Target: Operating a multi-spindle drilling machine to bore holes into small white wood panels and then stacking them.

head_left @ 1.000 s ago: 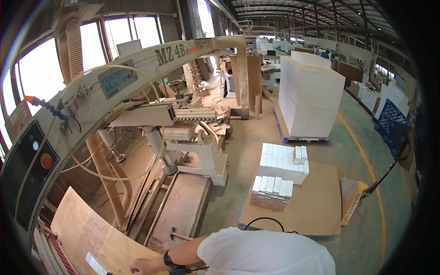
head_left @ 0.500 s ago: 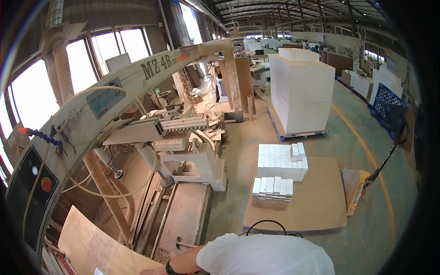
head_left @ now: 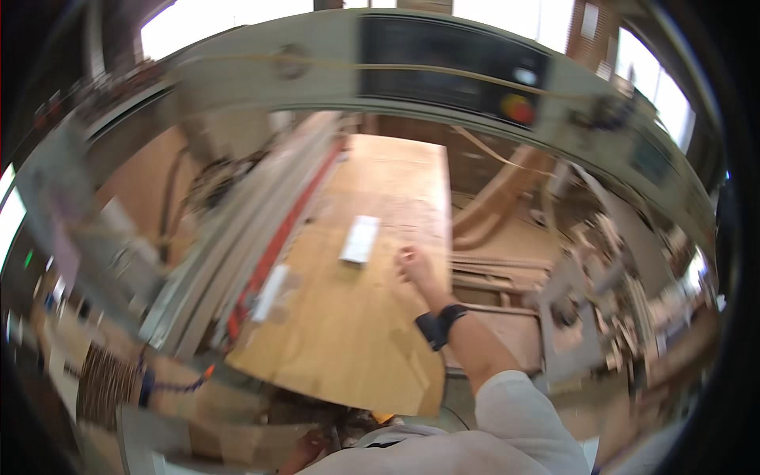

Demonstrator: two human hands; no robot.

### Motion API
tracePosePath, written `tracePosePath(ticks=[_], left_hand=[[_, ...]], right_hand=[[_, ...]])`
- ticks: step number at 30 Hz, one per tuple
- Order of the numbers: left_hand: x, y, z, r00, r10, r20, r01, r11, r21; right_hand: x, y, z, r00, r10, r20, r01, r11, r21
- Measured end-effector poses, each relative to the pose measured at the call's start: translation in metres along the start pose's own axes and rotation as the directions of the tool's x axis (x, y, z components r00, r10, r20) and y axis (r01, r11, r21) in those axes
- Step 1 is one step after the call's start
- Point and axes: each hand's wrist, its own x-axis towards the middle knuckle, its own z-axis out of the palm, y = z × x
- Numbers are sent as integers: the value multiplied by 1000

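The view is smeared by motion. A white rectangular block (head_left: 361, 239) lies on a pale wooden board (head_left: 380, 324) in the middle. To the right of that block, over the board, is my right hand (head_left: 414, 267), its fingers curled in and apart from the block. Nothing can be made out in them. A black band (head_left: 434, 326) circles the right wrist. Low at the bottom edge is my left hand (head_left: 313, 445), close to my body and beneath the board's near edge; its fingers are too blurred to read. A second narrow white piece (head_left: 271, 293) lies at the board's left side.
A machine beam (head_left: 317, 75) with a dark control panel (head_left: 443, 59) and a red button (head_left: 517, 109) spans the far side. Left of the board run metal rails with a red strip (head_left: 285, 229). Dusty machine parts (head_left: 570, 317) stand on the right.
My view has swung left, from the workshop floor with stacked white pieces to the wooden board under the machine beam. My right hand now shows over the board.
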Motion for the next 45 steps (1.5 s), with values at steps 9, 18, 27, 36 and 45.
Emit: tracePosePath(ticks=[9, 18, 27, 36, 45], left_hand=[[-218, 140, -6, 957, 90, -276, -115, 991, -75], [-213, 233, -60, 863, 334, -379, -387, 919, -73], [-74, 443, -152, 508, 805, -307, -369, 526, 766], [65, 478, -191, 494, 782, -380, 29, 422, 906], [13, 458, -176, 160, 978, -134, -332, 181, 926]], right_hand=[[32, -78, 121, 999, 33, -20, -38, 711, -703], [83, -43, 55, 974, 209, 86, -116, 791, -601], [-13, -13, -33, 960, -244, 134, 233, 968, 93], [-124, -30, -108, 917, -54, 394, 77, 996, -43], [-101, -55, -72, 964, -14, 265, -101, 905, 413]])
